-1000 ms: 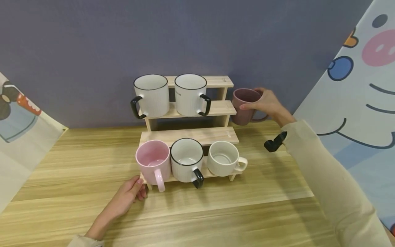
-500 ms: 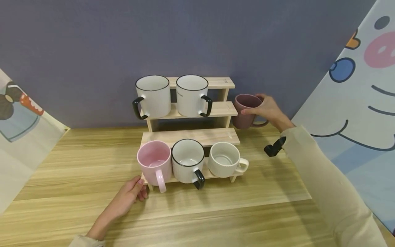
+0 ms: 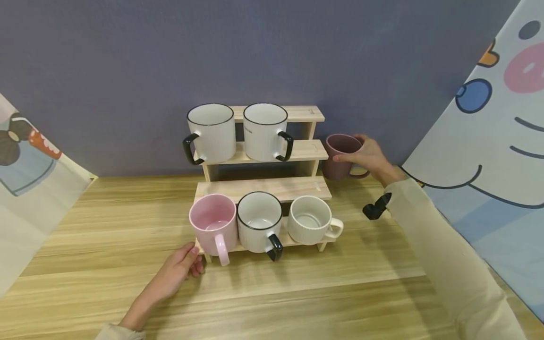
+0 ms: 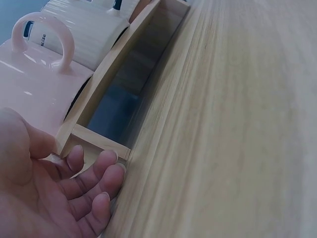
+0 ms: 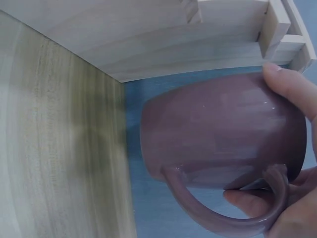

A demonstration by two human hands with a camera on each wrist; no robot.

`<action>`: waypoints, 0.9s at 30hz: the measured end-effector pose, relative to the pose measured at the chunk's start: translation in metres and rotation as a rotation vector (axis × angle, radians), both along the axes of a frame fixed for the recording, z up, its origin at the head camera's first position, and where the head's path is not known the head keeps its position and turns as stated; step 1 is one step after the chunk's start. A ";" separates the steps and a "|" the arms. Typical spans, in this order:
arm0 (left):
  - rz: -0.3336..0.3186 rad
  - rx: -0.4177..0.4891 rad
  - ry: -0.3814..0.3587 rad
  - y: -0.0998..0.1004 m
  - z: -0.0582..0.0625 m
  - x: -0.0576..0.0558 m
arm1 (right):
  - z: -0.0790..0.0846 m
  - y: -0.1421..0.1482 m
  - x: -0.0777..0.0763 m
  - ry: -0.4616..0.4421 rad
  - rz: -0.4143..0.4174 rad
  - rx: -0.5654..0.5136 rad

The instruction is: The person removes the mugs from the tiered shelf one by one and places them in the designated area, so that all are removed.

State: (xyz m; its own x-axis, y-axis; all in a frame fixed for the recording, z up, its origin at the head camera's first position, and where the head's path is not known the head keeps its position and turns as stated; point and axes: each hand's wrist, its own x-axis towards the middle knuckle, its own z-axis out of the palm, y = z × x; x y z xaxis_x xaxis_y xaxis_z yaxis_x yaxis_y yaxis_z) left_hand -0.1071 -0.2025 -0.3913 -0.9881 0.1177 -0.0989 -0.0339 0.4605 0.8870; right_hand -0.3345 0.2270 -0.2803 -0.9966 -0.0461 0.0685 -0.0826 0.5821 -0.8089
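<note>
To the right of the wooden tiered rack [image 3: 263, 188], my right hand [image 3: 369, 153] grips a dark mauve mug [image 3: 335, 165] near its rim. In the right wrist view the mug [image 5: 213, 131] lies across the picture, its handle at the bottom, thumb on one side and fingers on the other. My left hand [image 3: 180, 264] pinches the rack's front left corner, with the thumb at the shelf end and the fingers curled below it, as the left wrist view shows. Close above that hand sits a pink mug [image 3: 212, 222] on the lowest shelf.
A white black-rimmed mug [image 3: 257, 226] and a cream cup [image 3: 308, 219] share the lowest shelf. Two white mugs with black handles, one left [image 3: 211, 137] and one right [image 3: 264, 134], stand higher up. A grey-blue wall [image 3: 272, 52] rises behind the wooden table [image 3: 106, 226].
My right hand has lowered the mauve mug beside the rack, bringing it a little closer to the table. The left hand keeps its place at the rack's corner.
</note>
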 end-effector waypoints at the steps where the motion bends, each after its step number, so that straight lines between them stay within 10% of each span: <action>1: -0.003 -0.001 0.001 0.000 0.000 0.000 | -0.001 0.000 0.000 0.000 -0.003 0.002; 27: -0.019 0.018 0.004 0.000 0.001 0.001 | -0.037 0.003 -0.003 -0.003 -0.036 0.015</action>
State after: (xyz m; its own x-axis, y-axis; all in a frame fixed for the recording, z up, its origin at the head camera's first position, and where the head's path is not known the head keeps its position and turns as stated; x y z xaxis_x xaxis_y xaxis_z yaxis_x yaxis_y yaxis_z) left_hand -0.1066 -0.2024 -0.3902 -0.9861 0.1378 -0.0928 -0.0221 0.4451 0.8952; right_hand -0.3378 0.2303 -0.3176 -0.9978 -0.0109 0.0649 -0.0586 0.5971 -0.8000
